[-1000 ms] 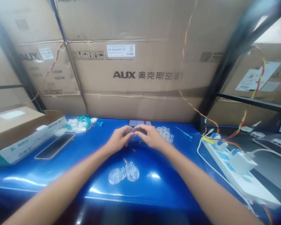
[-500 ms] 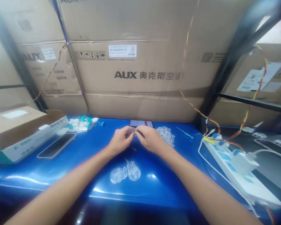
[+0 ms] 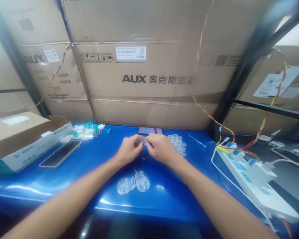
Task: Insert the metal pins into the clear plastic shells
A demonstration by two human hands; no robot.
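Observation:
Over the middle of the blue table, my left hand [image 3: 130, 148] is closed on a small clear plastic piece [image 3: 141, 139]. My right hand [image 3: 159, 147] meets it from the other side, thumb and finger pinched at the edge of the same piece. Much of the piece is hidden by my fingers. Nearer to me lie two clear, rounded plastic pieces, one on the left [image 3: 126, 185] and one on the right [image 3: 142, 182], touching or nearly so. Just beyond my right hand is a pile of similar clear pieces [image 3: 177, 145].
An open carton [image 3: 40, 146] and a dark phone [image 3: 61, 154] are at the left, with white and teal parts [image 3: 86, 131] behind. Another phone [image 3: 150, 130] lies behind my hands. A thin teal tool [image 3: 197, 141] and a white power strip [image 3: 261, 196] with cables lie right.
My right fingers have shifted slightly at the clear piece, and a little more of it shows between my hands. The pieces on the table have stayed put.

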